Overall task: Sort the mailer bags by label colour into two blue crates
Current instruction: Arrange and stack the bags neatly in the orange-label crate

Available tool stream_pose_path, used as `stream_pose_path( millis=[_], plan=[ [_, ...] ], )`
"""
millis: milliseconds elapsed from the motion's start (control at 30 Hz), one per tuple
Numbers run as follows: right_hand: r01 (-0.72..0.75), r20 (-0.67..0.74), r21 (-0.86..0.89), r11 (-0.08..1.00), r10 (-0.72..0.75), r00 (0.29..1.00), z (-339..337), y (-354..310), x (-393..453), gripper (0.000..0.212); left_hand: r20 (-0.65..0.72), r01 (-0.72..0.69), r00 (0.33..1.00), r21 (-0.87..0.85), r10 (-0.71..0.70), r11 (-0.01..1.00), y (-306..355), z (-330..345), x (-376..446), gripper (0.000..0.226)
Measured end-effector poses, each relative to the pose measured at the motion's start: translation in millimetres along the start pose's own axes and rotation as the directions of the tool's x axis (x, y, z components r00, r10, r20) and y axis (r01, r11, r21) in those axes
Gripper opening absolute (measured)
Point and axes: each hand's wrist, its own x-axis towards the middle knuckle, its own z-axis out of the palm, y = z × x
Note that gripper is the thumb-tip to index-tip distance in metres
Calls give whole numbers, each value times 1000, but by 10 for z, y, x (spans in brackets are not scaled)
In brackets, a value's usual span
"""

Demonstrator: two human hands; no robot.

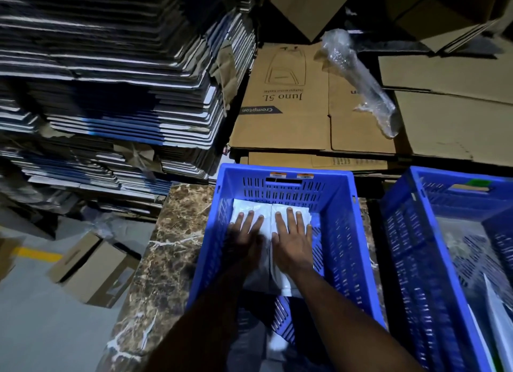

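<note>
Marble surface (172,249) carries two crates; left hand (245,234) and right hand (293,237), fingers straight and spread, press white mailer bags (265,213) in the left crate (280,177); labels hidden; right crate (433,233) cut off.

The flattened cardboard box (283,99) at twelve o'clock carries upside-down print: "Juno 5L" with "Crompton" on a dark band at its near edge. The smaller line under it is unreadable.

Blue crates (344,233), brown-veined marble top (172,246)
</note>
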Motion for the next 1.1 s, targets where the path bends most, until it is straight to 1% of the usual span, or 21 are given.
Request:
stream_pose_path(
  millis=[33, 100, 167, 200, 267, 300, 367, 433, 500, 600, 667, 733, 800, 833, 900, 967, 1033, 1100],
  plan=[
    [-1, 11, 18, 1000, 0, 1000, -36, 1, 9, 59, -1, -1, 1000, 39, 1, 999, 17, -20, 25, 48],
    [2, 20, 41, 999, -3, 1000, -112, 3, -17, 58, 85, 71, 993, 95, -79, 993, 92, -63, 123, 51],
    [-9, -17, 48, 999, 10, 1000, -169, -7, -101, 58, 75, 147, 986, 58, -151, 987, 179, -94, 142, 54],
    [-26, -42, 60, 998, 28, 999, -191, -20, -155, 57, 40, 163, 986, 41, -165, 986, 198, -94, 106, 52],
    [-57, -74, 89, 994, 64, 995, -193, -45, -278, 57, 11, 146, 989, 42, -147, 988, 174, -31, -21, 50],
    [-63, -69, 94, 994, 70, 995, -164, -52, -333, 57, 6, 119, 993, 41, -120, 992, 143, -2, -96, 48],
    [-64, -38, 103, 993, 68, 997, -83, -44, -426, 57, 28, 87, 996, -4, -87, 996, 71, 43, -211, 44],
    [-57, -36, 88, 994, 61, 998, -17, -12, -468, 58, 69, 109, 992, -8, -108, 994, -6, 74, -219, 47],
    [-64, -13, 66, 996, 65, 998, 16, -8, -456, 60, 115, 112, 987, 33, -115, 993, -61, 115, -176, 51],
    [-80, -6, 57, 995, 80, 997, 28, -35, -418, 62, 126, 117, 984, 61, -124, 991, -88, 165, -120, 52],
    [-90, 17, 62, 994, 89, 996, 17, -46, -404, 62, 170, 139, 973, 92, -153, 986, 6, 65, -68, 50],
    [-90, 37, 73, 993, 88, 995, -6, -65, -407, 61, 173, 130, 972, 174, -160, 976, 79, -54, -27, 50],
    [-106, 62, 91, 990, 101, 993, -86, -100, -391, 59, 232, 137, 954, 220, -189, 966, 154, -186, 5, 54],
    [-116, 73, 97, 988, 109, 991, -152, -125, -376, 58, 225, 156, 952, 228, -208, 961, 179, -230, 17, 56],
    [-109, 61, 88, 990, 104, 993, -307, -168, -375, 58, 174, 138, 967, 266, -188, 954, 261, -341, -13, 55],
    [-68, 18, 82, 994, 67, 998, -486, -193, -438, 60, 146, 80, 982, 248, -119, 965, 372, -485, -80, 50],
    [-41, -2, 116, 992, 41, 999, -655, -200, -549, 59, 191, 31, 980, 153, -60, 988, 478, -628, -171, 45],
    [-21, -45, 164, 986, 29, 999, -780, -199, -732, 54, 259, -1, 966, 50, -12, 999, 569, -755, -324, 39]
  ],
)
